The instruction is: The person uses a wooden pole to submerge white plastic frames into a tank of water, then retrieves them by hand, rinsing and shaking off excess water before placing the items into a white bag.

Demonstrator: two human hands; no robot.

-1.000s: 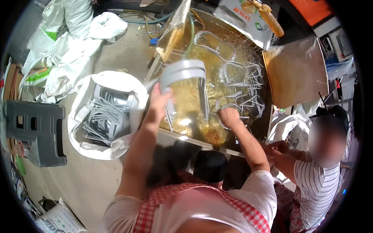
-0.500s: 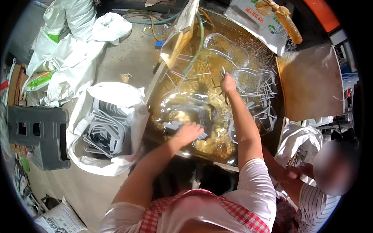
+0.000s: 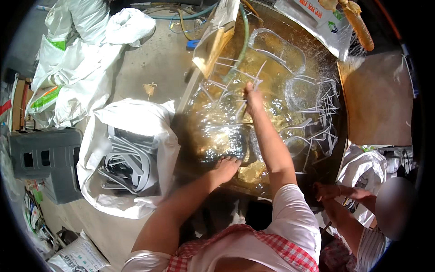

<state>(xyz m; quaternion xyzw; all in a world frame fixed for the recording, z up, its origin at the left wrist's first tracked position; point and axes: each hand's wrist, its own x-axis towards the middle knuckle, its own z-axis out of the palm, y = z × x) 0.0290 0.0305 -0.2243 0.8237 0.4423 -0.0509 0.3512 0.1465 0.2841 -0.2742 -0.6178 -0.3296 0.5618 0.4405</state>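
My right hand (image 3: 253,98) is closed around a thin grey bent metal piece (image 3: 258,83) above the middle of a water-filled basin (image 3: 186,94). The piece's forked end sticks out past my fingers, and its exact kind is unclear. Near the basin's front edge, my left hand (image 3: 227,169) lies low at the rippling water with its fingers stretched out. The fingertips touch the surface beside a dark submerged shape, blurred by glare. Bent grey metal frames (image 3: 327,109) lie tangled in the water to the right, and a larger curved frame (image 3: 272,56) rests farther back.
A white sack (image 3: 99,197) of grey frames stands left of the basin, beside a dark grey plastic stool (image 3: 45,152). A board (image 3: 216,41) and a green hose (image 3: 246,36) stand at the far left corner. A brown panel (image 3: 376,102) borders the right. Another person's hand (image 3: 326,192) is at lower right.
My right hand has moved left with the metal piece. The grey pieces under my left hand no longer show, and that hand has drawn slightly nearer. The view has shifted a little.
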